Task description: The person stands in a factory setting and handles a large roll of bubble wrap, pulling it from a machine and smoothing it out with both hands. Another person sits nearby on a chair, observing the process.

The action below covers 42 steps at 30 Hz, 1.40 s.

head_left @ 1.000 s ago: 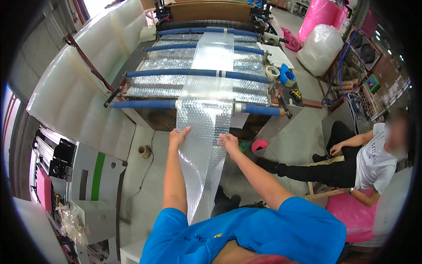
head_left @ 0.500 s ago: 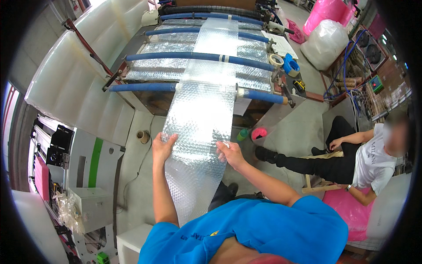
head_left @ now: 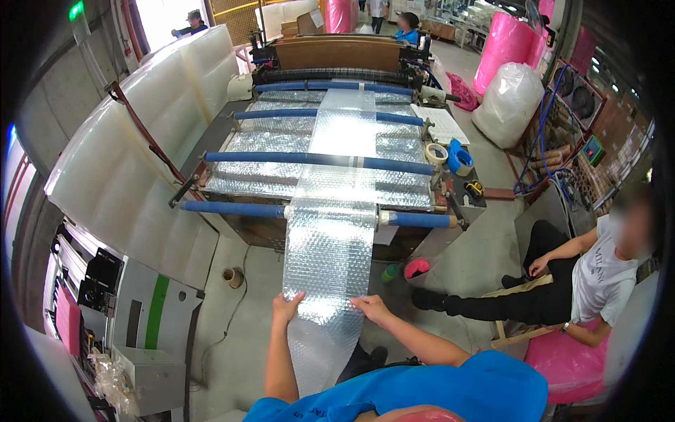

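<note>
A long strip of clear bubble wrap (head_left: 327, 253) runs from the machine over its blue rollers and down toward me. My left hand (head_left: 287, 308) is closed on the strip's left edge, thumb on top. On the right edge, my right hand (head_left: 373, 309) pinches the wrap between thumb and fingers. The fingers beneath the sheet are partly hidden. Between my hands the sheet is stretched fairly flat, and its lower part hangs down in front of me. The front blue roller (head_left: 235, 208) lies just beyond, with the strip passing over its middle.
Tape rolls (head_left: 436, 154) and a blue tape dispenser (head_left: 460, 159) rest on the machine's right side. A seated person (head_left: 605, 274) stretches a leg toward the machine at right. A cardboard core (head_left: 232, 277) and a cable lie on the floor at left. Large wrapped rolls (head_left: 126, 148) stand at left.
The view has tilted up, showing more of the machine and people behind it. Both hands still grip the strip's edges and appear lower in the picture.
</note>
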Each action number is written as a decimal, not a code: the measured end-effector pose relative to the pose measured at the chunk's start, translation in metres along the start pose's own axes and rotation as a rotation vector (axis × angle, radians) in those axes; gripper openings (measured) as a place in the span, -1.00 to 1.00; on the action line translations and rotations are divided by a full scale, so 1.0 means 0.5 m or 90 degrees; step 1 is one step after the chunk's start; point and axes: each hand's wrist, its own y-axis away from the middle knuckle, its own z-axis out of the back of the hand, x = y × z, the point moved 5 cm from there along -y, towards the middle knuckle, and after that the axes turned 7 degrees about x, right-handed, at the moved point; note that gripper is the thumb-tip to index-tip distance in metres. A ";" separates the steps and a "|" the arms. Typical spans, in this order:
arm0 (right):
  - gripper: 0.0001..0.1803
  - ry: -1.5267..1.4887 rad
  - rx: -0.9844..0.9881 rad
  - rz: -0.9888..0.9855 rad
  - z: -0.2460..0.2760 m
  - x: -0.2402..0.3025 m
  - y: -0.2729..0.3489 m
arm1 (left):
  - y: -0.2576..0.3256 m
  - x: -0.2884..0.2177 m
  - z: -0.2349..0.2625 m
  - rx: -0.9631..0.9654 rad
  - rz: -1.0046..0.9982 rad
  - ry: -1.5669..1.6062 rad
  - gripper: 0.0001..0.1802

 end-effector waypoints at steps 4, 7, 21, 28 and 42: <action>-0.71 -0.050 -0.020 0.014 -0.007 -0.054 -0.003 | -0.032 0.059 -0.030 -0.010 -0.028 0.060 -0.52; -0.73 -0.065 -0.017 0.003 -0.009 -0.064 -0.029 | -0.060 0.071 -0.038 0.007 -0.078 0.155 -0.59; -0.70 0.032 -0.036 -0.005 0.004 -0.096 -0.035 | -0.080 0.080 -0.051 0.041 -0.020 0.056 -0.59; -0.72 0.015 -0.076 0.012 0.000 -0.093 -0.040 | -0.108 0.125 -0.064 0.051 -0.053 0.137 -0.57; -0.70 0.053 -0.103 0.050 0.058 -0.045 -0.107 | -0.178 0.022 -0.055 0.020 -0.118 0.004 -0.49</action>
